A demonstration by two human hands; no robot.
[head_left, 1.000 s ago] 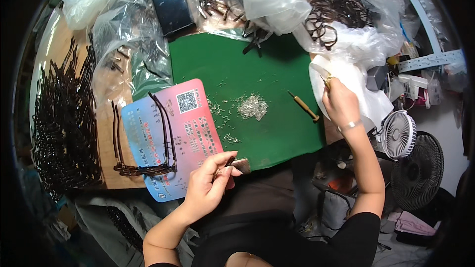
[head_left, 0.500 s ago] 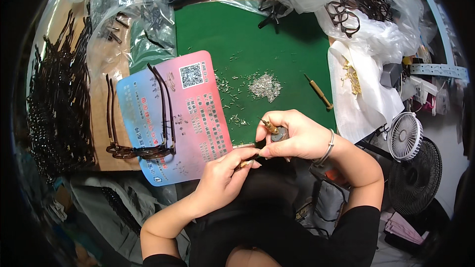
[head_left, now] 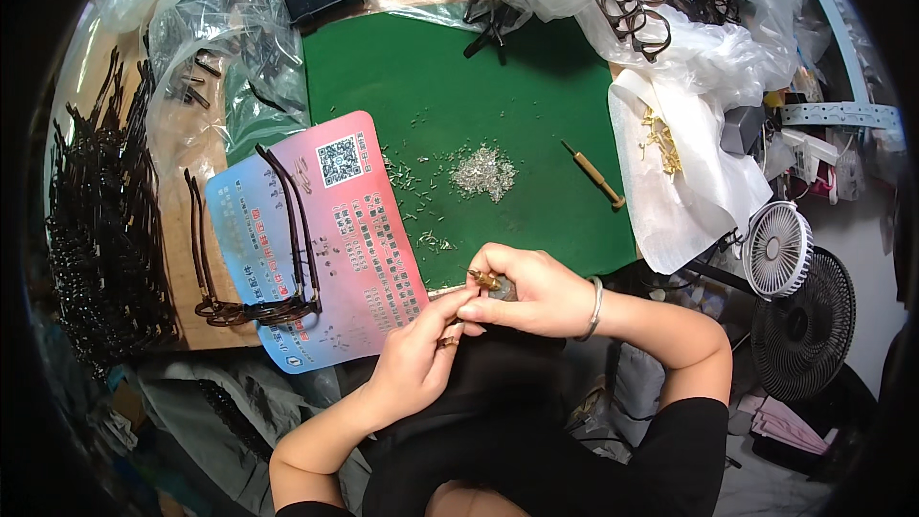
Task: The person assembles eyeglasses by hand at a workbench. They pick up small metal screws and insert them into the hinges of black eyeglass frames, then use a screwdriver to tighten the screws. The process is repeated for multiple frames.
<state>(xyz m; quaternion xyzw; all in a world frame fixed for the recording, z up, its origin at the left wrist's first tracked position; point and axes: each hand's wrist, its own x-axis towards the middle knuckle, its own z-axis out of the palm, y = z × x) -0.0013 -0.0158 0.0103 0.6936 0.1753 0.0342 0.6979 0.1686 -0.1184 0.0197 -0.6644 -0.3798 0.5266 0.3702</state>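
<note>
My right hand (head_left: 548, 299) is closed around a small screwdriver (head_left: 491, 282) with a brass shaft and a dark rounded body. Its fingertips meet those of my left hand (head_left: 412, 361) at the table's front edge. The left fingers are pinched together. A small brownish-gold piece shows by them, but what they grip is mostly hidden. Left of the hands, dark eyeglass frames (head_left: 257, 312) lie with temples unfolded on a blue and pink printed mat (head_left: 378, 302). Beyond the hands, tiny silvery screws (head_left: 483, 173) form a heap on the green cloth (head_left: 546, 211).
Another brass screwdriver (head_left: 595, 178) lies at the right of the cloth. White paper (head_left: 661, 220) bears small gold-coloured parts (head_left: 662, 142). Dark temples (head_left: 105, 230) are piled at far left. Plastic bags and eyeglass fronts (head_left: 637, 24) line the back. A white fan (head_left: 777, 249) stands at right.
The whole view has shifted, moving the table things leftward. My right hand has turned, so the screwdriver lies flatter, and both hands are closer together.
</note>
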